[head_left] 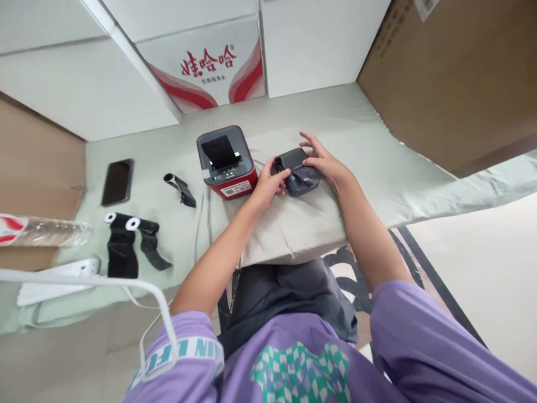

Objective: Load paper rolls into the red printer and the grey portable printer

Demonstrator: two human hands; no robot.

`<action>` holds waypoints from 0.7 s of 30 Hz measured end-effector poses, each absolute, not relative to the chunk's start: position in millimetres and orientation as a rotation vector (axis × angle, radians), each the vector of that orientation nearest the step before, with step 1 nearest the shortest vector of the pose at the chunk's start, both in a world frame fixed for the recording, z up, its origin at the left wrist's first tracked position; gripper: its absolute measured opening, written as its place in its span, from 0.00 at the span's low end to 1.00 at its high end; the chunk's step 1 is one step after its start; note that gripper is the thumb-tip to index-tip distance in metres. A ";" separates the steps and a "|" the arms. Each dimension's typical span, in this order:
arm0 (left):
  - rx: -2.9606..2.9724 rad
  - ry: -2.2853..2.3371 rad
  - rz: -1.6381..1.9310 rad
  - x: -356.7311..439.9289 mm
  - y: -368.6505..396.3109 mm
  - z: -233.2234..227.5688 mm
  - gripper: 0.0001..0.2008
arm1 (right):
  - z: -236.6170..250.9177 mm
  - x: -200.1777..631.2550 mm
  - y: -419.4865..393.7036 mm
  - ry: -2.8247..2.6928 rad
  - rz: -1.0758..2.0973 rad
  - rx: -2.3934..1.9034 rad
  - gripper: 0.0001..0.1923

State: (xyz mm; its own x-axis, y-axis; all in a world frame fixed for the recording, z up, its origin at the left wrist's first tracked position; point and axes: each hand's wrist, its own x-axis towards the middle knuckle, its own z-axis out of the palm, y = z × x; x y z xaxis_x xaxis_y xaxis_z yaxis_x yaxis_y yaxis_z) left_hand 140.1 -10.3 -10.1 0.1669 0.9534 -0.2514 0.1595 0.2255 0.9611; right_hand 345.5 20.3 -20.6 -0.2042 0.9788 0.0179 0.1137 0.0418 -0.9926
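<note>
A small dark-grey device [300, 182], which looks like a portable printer, sits near the front edge of the cloth-covered table. My left hand [268, 184] grips its left side, thumb on top. At the right, my right hand [323, 159] holds the device's upper right part, with some fingers raised and spread. A crumpled, shiny dark strip [309, 176] lies over the device's front below the right hand. Just left of my hands stands a red and black printer [230, 176] with a black sheet [219, 152] sticking up from its top.
Left on the table lie a phone [117, 182], a loose black roll [180, 189], two black rolls with white cores [121, 221], a plastic bottle [50, 231] and a white device [59, 280]. A white cable frame [126, 281] crosses lower left. Cartons [453, 78] border the table.
</note>
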 end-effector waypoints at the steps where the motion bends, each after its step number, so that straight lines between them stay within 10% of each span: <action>1: 1.214 1.267 0.842 139.9 -11.0 -12.7 0.35 | -22.6 343.6 20.6 -1.456 1.259 -1.178 0.47; 21: 2.165 1.753 0.627 134.7 -59.9 -17.2 0.25 | -34.1 345.6 33.2 -1.373 1.224 -1.254 0.37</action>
